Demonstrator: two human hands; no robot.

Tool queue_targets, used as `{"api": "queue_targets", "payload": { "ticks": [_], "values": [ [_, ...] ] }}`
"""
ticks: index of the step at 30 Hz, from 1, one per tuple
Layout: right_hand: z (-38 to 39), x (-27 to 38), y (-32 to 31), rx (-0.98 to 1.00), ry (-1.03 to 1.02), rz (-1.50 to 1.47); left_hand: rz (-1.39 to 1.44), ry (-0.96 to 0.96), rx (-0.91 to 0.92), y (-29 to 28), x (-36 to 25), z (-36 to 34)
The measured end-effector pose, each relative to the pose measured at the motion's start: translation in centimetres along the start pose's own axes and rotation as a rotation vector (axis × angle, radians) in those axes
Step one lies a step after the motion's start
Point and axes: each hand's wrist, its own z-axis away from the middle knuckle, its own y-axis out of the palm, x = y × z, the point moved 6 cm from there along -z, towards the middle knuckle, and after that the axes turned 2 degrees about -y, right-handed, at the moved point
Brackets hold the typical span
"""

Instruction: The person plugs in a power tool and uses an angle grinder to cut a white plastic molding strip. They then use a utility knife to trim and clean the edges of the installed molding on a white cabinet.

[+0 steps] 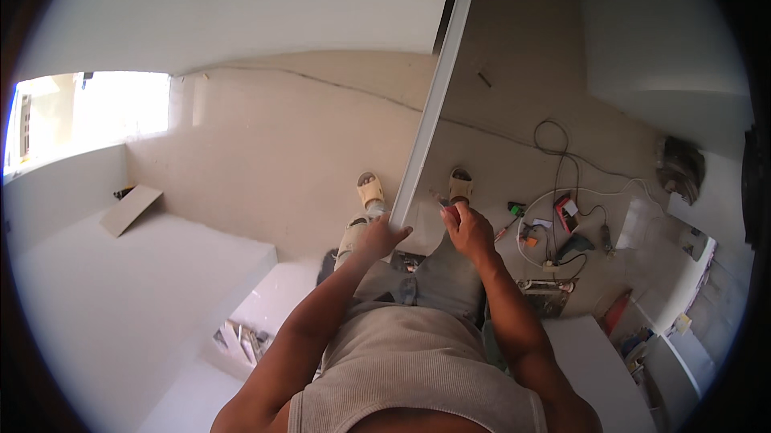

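Left hand (381, 238) against straight pale strip (434, 100), right hand (471, 234) gripping red handle (453, 212)

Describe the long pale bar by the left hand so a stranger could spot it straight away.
Find the beige floor in the middle. The pale bar runs across it from the picture's top edge down to the left hand. It is straight and wide, unlike the thin, wavy cable on the floor.

The strip (433, 104) is white, the sandals (370, 191) yellowish, the top (418, 349) (finely ribbed) beige.
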Motion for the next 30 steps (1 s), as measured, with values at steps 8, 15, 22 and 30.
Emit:
{"api": "queue_targets", "payload": {
  "ticks": [8, 15, 22, 30],
  "values": [
    [0.2, 0.6, 2.3, -0.109, 0.04, 0.164, -0.143, 0.185, 0.125, -0.5, -1.4, -2.2],
    [-2.8, 2.4, 3.5, -0.148, 0.07, 0.144, 0.158, 0.338, 0.097, -2.2, -1.7, -6.0],
    [-4.6, 2.6, 3.9, -0.125, 0.023, 0.236, 0.356, 0.428, -0.157, -4.3, -4.5, -4.8],
    [-4.3, 2.5, 3.3, -0.054, 0.009, 0.237, 0.283, 0.37, -0.155, -3.9, -5.2, -4.3]
  ]
}}
